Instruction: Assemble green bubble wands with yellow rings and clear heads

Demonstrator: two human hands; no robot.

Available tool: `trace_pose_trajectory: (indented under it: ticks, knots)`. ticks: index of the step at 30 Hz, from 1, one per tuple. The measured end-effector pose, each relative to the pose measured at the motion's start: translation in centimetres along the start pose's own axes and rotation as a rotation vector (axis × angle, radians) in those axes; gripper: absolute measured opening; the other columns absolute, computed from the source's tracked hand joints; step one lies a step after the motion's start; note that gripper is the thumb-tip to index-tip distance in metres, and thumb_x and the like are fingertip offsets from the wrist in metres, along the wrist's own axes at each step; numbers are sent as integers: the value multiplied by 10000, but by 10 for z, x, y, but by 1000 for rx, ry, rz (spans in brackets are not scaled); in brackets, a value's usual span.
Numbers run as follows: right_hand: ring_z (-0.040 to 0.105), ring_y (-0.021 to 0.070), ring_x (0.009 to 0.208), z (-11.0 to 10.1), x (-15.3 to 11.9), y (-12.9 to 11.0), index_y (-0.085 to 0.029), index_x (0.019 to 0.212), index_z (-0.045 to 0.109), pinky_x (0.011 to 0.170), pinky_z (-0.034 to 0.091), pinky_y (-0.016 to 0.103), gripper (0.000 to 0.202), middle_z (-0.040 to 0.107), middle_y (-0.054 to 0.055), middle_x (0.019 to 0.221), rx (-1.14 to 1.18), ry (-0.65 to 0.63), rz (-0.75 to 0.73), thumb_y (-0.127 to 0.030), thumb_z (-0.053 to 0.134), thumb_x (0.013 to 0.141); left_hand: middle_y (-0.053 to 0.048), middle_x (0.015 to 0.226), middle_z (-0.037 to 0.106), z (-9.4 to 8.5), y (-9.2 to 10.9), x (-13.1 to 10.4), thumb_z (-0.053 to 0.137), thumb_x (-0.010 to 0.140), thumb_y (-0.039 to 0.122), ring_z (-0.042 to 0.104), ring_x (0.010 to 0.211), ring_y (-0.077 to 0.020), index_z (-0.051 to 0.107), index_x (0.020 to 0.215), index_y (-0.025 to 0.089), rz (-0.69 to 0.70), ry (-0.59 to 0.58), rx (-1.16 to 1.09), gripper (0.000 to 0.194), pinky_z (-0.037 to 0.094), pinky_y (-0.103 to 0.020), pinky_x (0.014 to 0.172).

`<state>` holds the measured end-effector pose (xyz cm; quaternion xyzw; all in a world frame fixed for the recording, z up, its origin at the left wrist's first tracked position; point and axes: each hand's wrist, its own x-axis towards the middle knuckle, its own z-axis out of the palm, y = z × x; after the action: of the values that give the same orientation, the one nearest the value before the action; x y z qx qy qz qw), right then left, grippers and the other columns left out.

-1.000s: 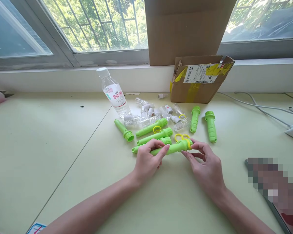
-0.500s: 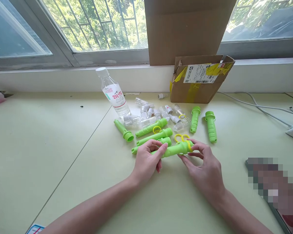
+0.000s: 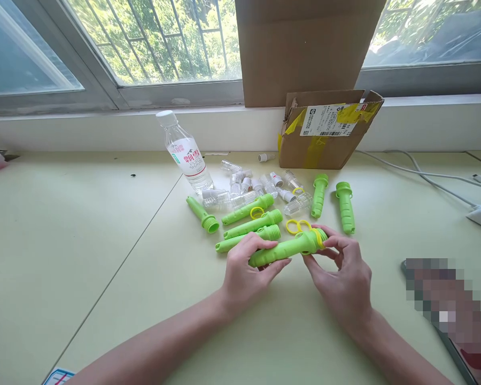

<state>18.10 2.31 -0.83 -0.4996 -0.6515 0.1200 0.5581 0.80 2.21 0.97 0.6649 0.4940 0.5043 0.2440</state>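
Observation:
A light-green plastic tube [image 3: 285, 249] with a threaded collar lies sideways in the grasp of my left hand [image 3: 243, 274], fingers on top and thumb below. At its threaded right end, my right hand [image 3: 347, 275] pinches a thin yellow ring [image 3: 319, 239], which sits around the threads; its thumb is under the collar. Behind the held piece are loose yellow rings [image 3: 292, 226] and several more green tubes [image 3: 253, 225], lying roughly parallel. Another green tube [image 3: 202, 215] rests to their left, and two [image 3: 346, 208] are on the right.
Clear ribbed plastic pieces and white-capped ones [image 3: 299, 204] are heaped farther back. A water bottle [image 3: 186, 152] stands beside them at left. An opened cardboard box [image 3: 320, 144] is against the window wall. White cables [image 3: 425, 172] and a blurred-out phone-like object [image 3: 449, 310] lie at right.
Both hands and the green tube have shifted slightly right and toward me. My left thumb has gone from the tube's top to its underside, uncovering more of the tube.

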Motion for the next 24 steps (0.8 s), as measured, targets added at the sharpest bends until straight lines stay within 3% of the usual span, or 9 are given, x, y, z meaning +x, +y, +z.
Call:
trace_pose_trajectory:
  ticks: [12,17,20,24]
  knots:
    - [682,212,968,-1,0,-1,-218,921,468,723,637,361,258,644,104,1181,-3,-10,36,-123,662,780,-23,700,684,0,2,2,805,666,280,615,590,-143,692,833,155,-19,6,16,238,489,-246,524]
    - [710,179,787,-1,-1,0,-221,907,453,648,640,341,259,644,101,1186,-48,-38,97,-151,664,774,-17,658,681,-1,5,2,772,704,306,590,531,-130,695,820,152,-79,-45,-3,207,468,-233,477]
    - [712,193,806,-2,-2,-1,-223,905,440,605,635,324,269,645,101,1177,-53,-46,119,-163,663,767,-12,631,659,0,6,1,757,718,317,565,507,-120,689,814,152,-94,-68,-17,203,447,-226,452]
    - [714,190,744,-3,-3,-2,-226,885,438,440,586,262,266,648,94,1166,-51,-42,137,-179,667,759,-9,617,641,0,6,0,746,726,336,548,474,-112,681,825,154,-151,-110,-60,217,437,-223,421]
